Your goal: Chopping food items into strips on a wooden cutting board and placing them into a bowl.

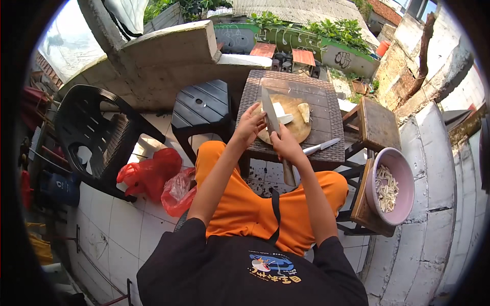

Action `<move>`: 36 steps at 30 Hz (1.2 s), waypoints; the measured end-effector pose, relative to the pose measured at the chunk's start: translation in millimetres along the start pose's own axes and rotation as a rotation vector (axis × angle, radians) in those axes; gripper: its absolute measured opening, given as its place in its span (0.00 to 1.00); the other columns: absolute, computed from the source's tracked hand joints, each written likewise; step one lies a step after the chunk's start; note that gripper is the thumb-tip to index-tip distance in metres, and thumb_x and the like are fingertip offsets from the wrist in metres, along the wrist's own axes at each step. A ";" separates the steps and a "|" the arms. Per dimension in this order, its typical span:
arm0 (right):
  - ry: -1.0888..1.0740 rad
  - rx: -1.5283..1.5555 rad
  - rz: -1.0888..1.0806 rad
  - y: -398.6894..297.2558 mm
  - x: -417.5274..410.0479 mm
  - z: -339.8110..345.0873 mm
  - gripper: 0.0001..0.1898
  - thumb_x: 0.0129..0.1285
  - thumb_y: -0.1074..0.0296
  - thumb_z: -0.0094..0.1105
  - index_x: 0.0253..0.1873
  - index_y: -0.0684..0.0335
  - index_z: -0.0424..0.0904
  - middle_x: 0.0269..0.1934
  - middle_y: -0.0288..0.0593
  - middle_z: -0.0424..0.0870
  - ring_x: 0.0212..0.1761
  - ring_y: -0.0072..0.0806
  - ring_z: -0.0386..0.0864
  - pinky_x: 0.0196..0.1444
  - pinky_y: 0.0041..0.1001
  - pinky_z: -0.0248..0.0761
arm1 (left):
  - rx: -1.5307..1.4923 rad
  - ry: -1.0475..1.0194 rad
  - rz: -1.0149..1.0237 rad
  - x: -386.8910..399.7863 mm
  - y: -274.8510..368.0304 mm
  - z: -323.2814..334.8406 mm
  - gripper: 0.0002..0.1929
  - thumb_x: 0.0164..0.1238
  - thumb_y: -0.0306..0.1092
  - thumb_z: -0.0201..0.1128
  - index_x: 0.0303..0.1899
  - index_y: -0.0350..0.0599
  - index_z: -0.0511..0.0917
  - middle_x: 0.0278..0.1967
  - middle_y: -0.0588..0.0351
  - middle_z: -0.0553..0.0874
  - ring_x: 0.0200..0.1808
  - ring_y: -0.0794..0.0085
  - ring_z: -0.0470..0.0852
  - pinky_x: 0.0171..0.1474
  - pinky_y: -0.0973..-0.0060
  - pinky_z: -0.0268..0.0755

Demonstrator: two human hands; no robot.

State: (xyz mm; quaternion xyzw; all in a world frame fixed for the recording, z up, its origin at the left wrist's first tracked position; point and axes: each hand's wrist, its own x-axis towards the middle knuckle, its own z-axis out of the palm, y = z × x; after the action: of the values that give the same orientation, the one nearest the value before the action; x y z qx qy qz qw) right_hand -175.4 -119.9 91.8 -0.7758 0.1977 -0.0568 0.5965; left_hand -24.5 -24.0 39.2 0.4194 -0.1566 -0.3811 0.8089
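Observation:
My right hand (286, 142) grips a large kitchen knife (271, 114), its broad blade pointing up and away from me and its wooden handle end sticking out below the fist. My left hand (249, 124) is beside the blade with fingers apart; whether its fingertips touch the steel is unclear. Behind the knife lies a round wooden chopping board (300, 133), partly covered by hands and blade. White cut pieces of a root vegetable (284, 118) rest on it, and a tapered chunk (304, 112) sits at its right. A smaller knife (322, 146) lies near the table's right front corner.
The board stands on a brown woven-pattern table (327, 111). At right, a pink basin (406, 191) of white cut sticks (386, 189) sits on a wooden stool (361, 208). Left are a black plastic stool (201, 105), an armchair (99, 134) and red plastic bags (155, 174).

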 end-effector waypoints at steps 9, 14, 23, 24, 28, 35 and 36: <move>-0.308 0.566 0.238 0.2 1.1 -13.4 0.13 0.78 0.63 0.47 0.61 0.57 0.65 0.20 0.29 0.63 0.13 0.17 0.60 0.16 0.22 0.61 | -0.228 -0.061 -0.121 -1.3 2.2 -3.2 0.25 0.81 0.30 0.47 0.75 0.38 0.62 0.59 0.50 0.83 0.57 0.66 0.85 0.64 0.68 0.78; -0.340 0.591 0.249 4.9 4.0 -13.0 0.11 0.79 0.63 0.47 0.59 0.57 0.64 0.19 0.28 0.62 0.13 0.16 0.59 0.16 0.22 0.59 | -0.310 -0.111 -0.181 -5.0 5.6 7.6 0.25 0.83 0.35 0.45 0.71 0.25 0.63 0.65 0.42 0.80 0.66 0.57 0.80 0.72 0.61 0.72; -0.111 0.528 0.206 21.1 11.0 -11.5 0.11 0.78 0.63 0.46 0.60 0.57 0.65 0.20 0.29 0.64 0.14 0.16 0.61 0.16 0.22 0.61 | -0.170 0.112 -0.131 -0.9 -3.6 2.8 0.15 0.82 0.29 0.53 0.64 0.37 0.71 0.60 0.46 0.83 0.57 0.62 0.85 0.60 0.64 0.82; -0.014 0.525 0.191 23.5 10.8 -13.6 0.11 0.78 0.63 0.46 0.59 0.57 0.65 0.20 0.29 0.65 0.14 0.17 0.62 0.16 0.22 0.62 | -0.211 0.167 -0.148 -1.6 -2.9 1.4 0.15 0.82 0.28 0.54 0.64 0.39 0.72 0.59 0.47 0.83 0.57 0.62 0.86 0.59 0.64 0.83; 0.172 0.537 0.124 29.1 11.1 -20.5 0.10 0.77 0.63 0.51 0.55 0.59 0.66 0.21 0.29 0.67 0.14 0.16 0.62 0.15 0.23 0.62 | -0.126 0.070 -0.158 -8.0 4.8 -5.0 0.17 0.83 0.33 0.53 0.67 0.40 0.70 0.62 0.52 0.82 0.61 0.64 0.83 0.62 0.60 0.81; 0.316 0.460 -0.069 19.4 22.2 -15.6 0.15 0.72 0.64 0.64 0.55 0.62 0.69 0.25 0.31 0.73 0.14 0.14 0.66 0.16 0.19 0.63 | -0.046 -0.015 -0.131 -6.2 3.2 4.3 0.19 0.82 0.41 0.57 0.66 0.41 0.74 0.58 0.57 0.85 0.58 0.70 0.84 0.62 0.66 0.79; 0.301 0.471 -0.057 17.6 23.5 -14.9 0.18 0.71 0.64 0.66 0.58 0.62 0.69 0.26 0.31 0.73 0.15 0.14 0.67 0.16 0.19 0.64 | -0.001 -0.024 -0.117 -6.1 3.3 5.7 0.19 0.82 0.42 0.58 0.64 0.41 0.77 0.55 0.59 0.85 0.55 0.74 0.84 0.60 0.69 0.78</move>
State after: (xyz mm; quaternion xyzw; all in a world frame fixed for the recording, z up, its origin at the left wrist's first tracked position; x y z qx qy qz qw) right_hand -162.9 -145.8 75.8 -0.6037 0.2438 -0.2325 0.7225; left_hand -30.1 -21.4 45.7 0.4228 -0.1413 -0.4328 0.7835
